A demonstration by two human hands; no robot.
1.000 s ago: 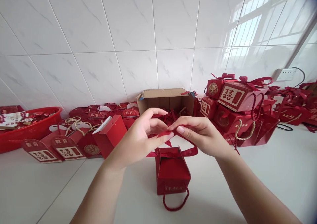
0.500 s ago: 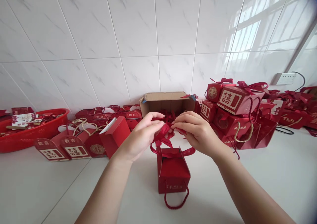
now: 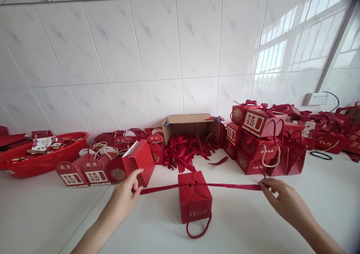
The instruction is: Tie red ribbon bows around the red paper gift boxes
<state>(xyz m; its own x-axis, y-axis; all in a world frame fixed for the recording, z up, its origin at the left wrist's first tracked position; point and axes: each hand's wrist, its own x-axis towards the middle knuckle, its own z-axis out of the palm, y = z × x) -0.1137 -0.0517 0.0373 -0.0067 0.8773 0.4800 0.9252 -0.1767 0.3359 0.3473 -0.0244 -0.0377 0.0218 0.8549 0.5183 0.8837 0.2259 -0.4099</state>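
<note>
A red gift box (image 3: 195, 197) with a rope handle stands on the white surface in front of me, its top flaps folded together. A dark red ribbon (image 3: 233, 186) runs through the holes in the top and stretches out nearly straight to both sides. My left hand (image 3: 123, 196) pinches the ribbon's left end. On the right, my right hand (image 3: 281, 197) pinches the other end between thumb and fingers.
Behind the box, an open cardboard carton (image 3: 191, 119) spills loose red ribbons (image 3: 185, 149). Red boxes (image 3: 97, 171) stand at left beside a red basin (image 3: 33, 162) of small packets. Stacked boxes with bows (image 3: 264, 123) rise at right, near a black ring (image 3: 321, 155).
My hands have moved apart and down, drawing the ribbon out straight sideways. The box's top flaps, upright before, now lie closed. The view has tilted up slightly.
</note>
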